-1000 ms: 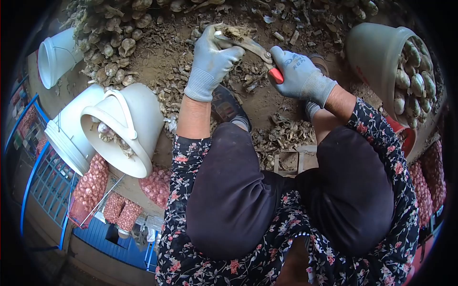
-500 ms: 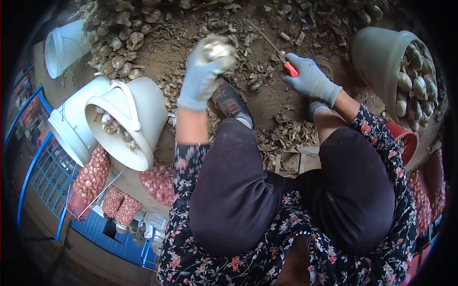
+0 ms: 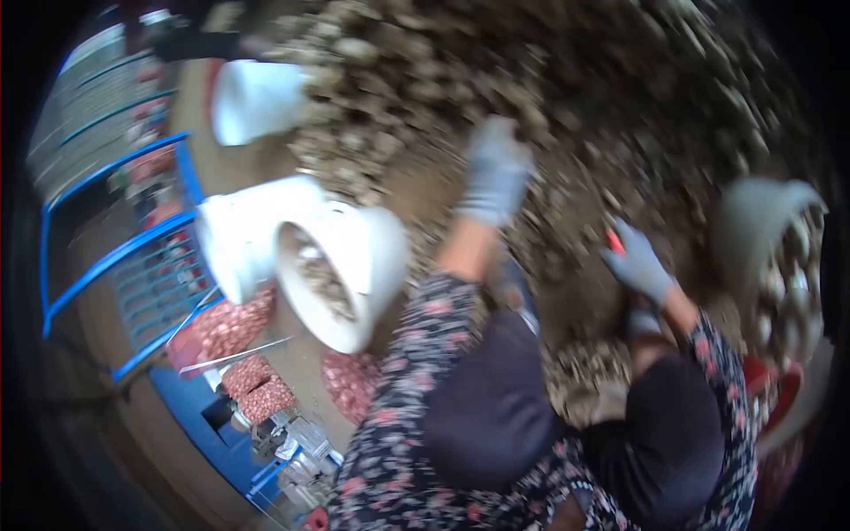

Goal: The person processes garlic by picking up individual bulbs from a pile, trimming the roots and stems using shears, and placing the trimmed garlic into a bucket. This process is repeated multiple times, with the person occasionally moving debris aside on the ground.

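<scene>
My left hand (image 3: pixel 496 173), in a grey-white work glove, reaches out over the near side of the garlic pile (image 3: pixel 381 97). Motion smears its fingers, and I cannot make out whether they hold a bulb. My right hand (image 3: pixel 641 265), gloved the same way, is closed around a red-handled knife (image 3: pixel 614 240) above the dirt floor near my right foot. Only the red handle shows clearly; the thin blade is lost in the blur.
To the left lie white buckets, one with garlic inside (image 3: pixel 390 265). At the right a tipped bucket (image 3: pixel 739 230) is full of garlic bulbs, with a red container (image 3: pixel 786 394) below it. Mesh sacks of garlic (image 3: pixel 235 323) and a blue metal frame (image 3: pixel 133 239) stand farther left.
The view has swung, shifting the scene. My left hand, which held garlic up close before, has moved forward to the pile. My right hand still grips the knife.
</scene>
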{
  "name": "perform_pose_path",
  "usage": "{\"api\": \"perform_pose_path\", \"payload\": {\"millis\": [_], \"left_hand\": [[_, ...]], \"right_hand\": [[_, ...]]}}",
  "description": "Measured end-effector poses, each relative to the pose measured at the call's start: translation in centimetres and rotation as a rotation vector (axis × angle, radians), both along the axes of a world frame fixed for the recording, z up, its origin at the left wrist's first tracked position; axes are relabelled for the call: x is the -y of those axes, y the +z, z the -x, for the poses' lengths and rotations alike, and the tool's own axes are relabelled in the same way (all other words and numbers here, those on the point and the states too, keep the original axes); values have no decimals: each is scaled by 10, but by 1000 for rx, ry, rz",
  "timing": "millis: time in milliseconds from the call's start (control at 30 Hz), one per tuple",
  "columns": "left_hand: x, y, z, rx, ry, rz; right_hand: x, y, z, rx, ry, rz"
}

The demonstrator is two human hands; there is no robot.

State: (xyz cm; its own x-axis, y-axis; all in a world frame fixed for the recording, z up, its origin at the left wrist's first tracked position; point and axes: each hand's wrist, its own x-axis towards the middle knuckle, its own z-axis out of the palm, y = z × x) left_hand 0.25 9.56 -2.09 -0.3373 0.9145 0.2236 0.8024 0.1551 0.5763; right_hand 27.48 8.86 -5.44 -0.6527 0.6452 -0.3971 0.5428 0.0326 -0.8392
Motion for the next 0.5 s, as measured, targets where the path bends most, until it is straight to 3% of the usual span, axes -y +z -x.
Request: {"api": "perform_pose_path", "payload": {"millis": [33, 100, 133, 267, 333, 433, 500], "left_hand": [[-21, -29, -9, 75, 67, 202], [-33, -78, -21, 157, 202, 257], [-36, -81, -23, 152, 236, 279], [-39, -72, -27, 99, 293, 418], [-41, -71, -18, 167, 339, 572], [-34, -71, -14, 236, 299, 653], [-30, -61, -13, 246, 155, 742]], "right_hand": [[-1, -5, -3, 14, -7, 40], [-8, 3, -5, 153, 25, 115], [-10, -1, -2, 34, -41, 81], [-8, -7, 5, 25, -143, 147], [-19, 14, 7, 188, -201, 567], [3, -43, -6, 119, -142, 332], [-5, -24, -6, 160, -71, 317]]}}
